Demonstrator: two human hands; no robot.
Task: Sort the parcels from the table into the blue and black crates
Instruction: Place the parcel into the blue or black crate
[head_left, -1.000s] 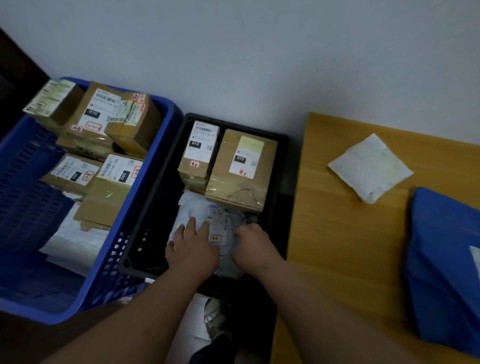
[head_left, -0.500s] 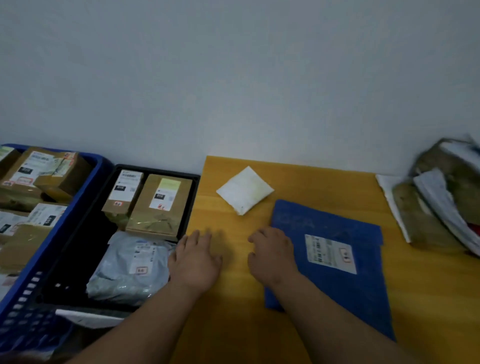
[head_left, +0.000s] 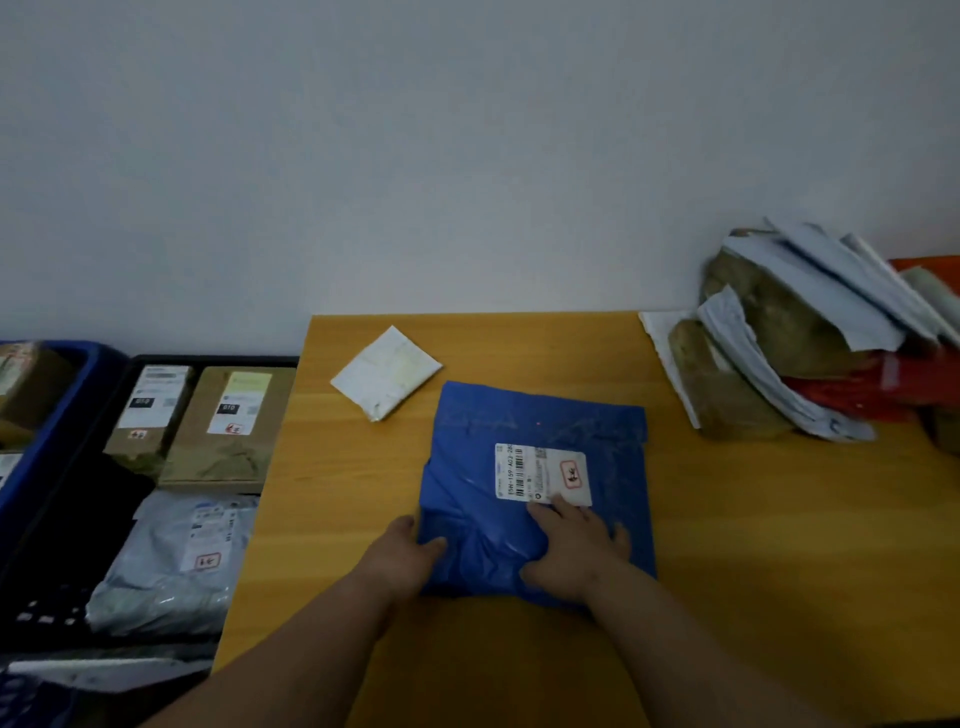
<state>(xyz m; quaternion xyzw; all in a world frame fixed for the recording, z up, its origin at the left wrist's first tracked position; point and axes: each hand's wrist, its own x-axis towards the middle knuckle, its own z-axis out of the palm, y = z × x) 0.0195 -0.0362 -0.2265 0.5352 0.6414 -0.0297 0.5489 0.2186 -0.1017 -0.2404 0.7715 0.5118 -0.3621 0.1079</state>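
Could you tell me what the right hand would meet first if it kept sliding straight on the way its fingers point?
The right hand lies on the blue parcel, fingertips at its white label. Straight on it would probably cross that label first.

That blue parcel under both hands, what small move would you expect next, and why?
Probably a lift off the table. The left hand grips the blue parcel at its near left edge, and the right hand rests flat on top just below the label. It lies flat on the wood, so raising it seems to come before carrying it left toward the black crate.
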